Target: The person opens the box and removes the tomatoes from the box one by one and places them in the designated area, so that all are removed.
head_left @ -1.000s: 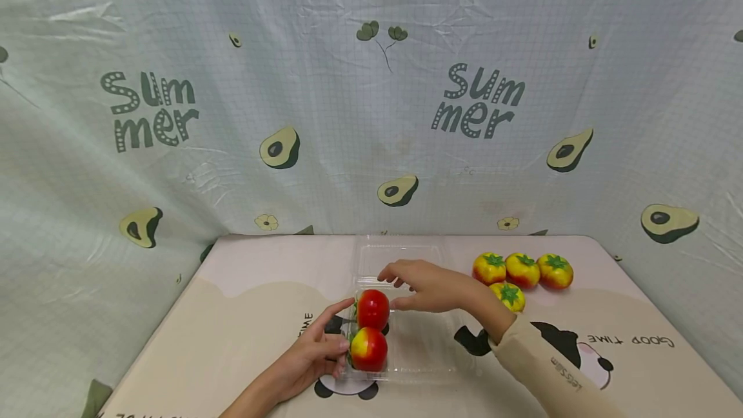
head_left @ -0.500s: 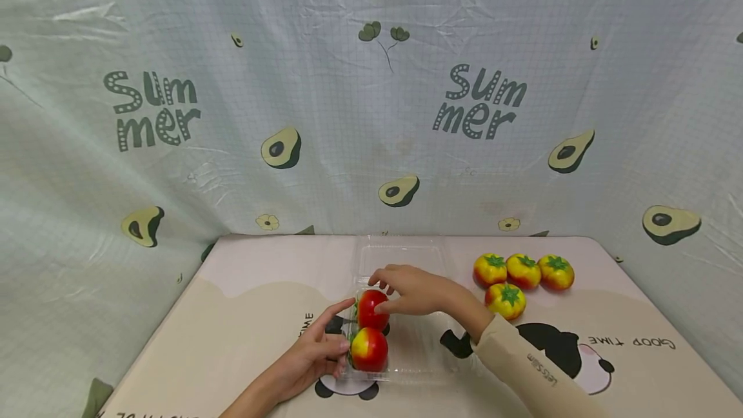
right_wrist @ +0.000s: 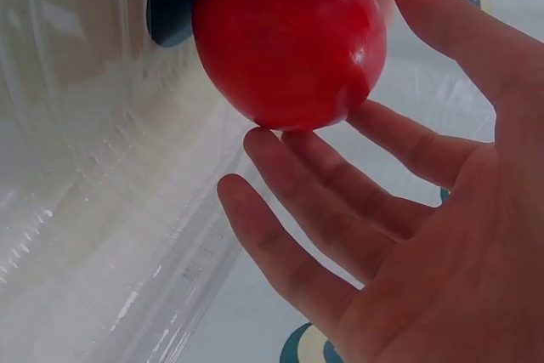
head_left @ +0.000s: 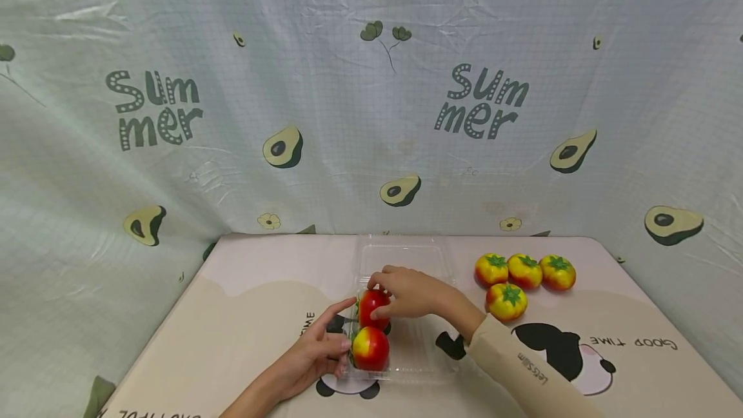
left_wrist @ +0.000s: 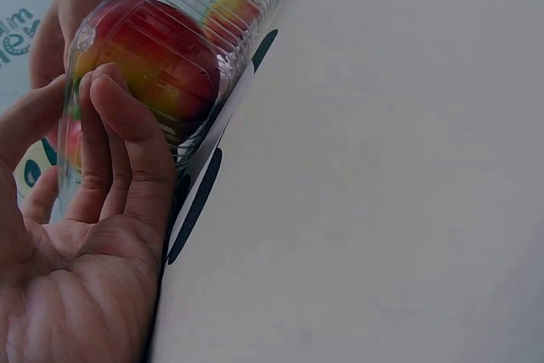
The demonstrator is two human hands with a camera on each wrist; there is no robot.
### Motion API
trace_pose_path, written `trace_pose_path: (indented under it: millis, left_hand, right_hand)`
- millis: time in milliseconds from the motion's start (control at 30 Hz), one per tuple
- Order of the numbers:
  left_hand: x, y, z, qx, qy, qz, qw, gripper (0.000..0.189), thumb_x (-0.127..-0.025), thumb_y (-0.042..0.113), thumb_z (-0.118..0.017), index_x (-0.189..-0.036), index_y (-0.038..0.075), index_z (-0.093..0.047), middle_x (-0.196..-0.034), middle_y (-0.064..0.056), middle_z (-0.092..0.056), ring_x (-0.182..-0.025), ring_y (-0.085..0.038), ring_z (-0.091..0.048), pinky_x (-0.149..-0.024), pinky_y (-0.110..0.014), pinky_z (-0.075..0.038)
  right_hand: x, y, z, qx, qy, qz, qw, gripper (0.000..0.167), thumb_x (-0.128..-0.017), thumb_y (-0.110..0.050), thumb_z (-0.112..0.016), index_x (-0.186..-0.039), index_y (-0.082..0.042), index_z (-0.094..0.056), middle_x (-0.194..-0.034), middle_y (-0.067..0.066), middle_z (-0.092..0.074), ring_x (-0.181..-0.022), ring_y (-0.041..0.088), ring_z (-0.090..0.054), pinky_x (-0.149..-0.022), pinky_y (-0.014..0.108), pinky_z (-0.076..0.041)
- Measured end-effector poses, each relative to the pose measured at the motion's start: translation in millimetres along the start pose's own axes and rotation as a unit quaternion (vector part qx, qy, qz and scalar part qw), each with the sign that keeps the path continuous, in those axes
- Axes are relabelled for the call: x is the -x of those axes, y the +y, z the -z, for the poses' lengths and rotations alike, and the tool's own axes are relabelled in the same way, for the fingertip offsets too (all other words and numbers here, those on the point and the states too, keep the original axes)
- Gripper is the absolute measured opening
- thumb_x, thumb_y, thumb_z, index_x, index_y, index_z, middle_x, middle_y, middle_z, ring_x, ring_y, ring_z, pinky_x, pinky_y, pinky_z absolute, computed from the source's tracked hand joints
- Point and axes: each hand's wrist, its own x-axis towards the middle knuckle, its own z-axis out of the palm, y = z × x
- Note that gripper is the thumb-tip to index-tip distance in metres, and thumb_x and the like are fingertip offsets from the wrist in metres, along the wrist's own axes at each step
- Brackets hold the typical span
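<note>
A clear plastic clamshell container [head_left: 420,357] lies on the table with its lid [head_left: 400,253] folded back. Two red-and-yellow tomatoes sit along its left side: a far tomato [head_left: 371,305] and a near tomato [head_left: 370,349]. My right hand [head_left: 409,292] holds the far tomato, thumb on the near side and fingers behind it; in the right wrist view, fingertips touch the red tomato [right_wrist: 289,40]. My left hand [head_left: 313,353] rests against the container's left side, index finger extended. Its bent fingers [left_wrist: 140,133] lie against the clear wall in the left wrist view.
Several yellow-and-red tomatoes with green tops lie at the right rear, among them a front one [head_left: 506,302] and a far right one [head_left: 558,272]. A patterned cloth curtain [head_left: 336,115] hangs behind the table [head_left: 249,302].
My right hand has moved left and slightly down, from beside the far tomato to round it. My left hand has stayed at the container's side.
</note>
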Motion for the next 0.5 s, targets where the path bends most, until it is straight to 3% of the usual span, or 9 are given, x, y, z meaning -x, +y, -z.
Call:
trace_pose_path:
  millis: [500]
  left_hand:
    - [0.4,0.2,-0.8,-0.002,0.004,0.002,1.0,0.077,-0.103,0.014,-0.058,-0.164,0.031,-0.014,-0.079,0.003,-0.066,-0.068,-0.012,-0.062,-0.075,-0.022,-0.057]
  right_hand:
    - [-3.0,-3.1,-9.2,0.076,0.03,-0.008,0.9966,0.05,-0.081,-0.037,-0.086,-0.125,-0.02,-0.068,-0.113,0.002,-0.067,-0.094,0.012,-0.064,-0.082,0.033,-0.062]
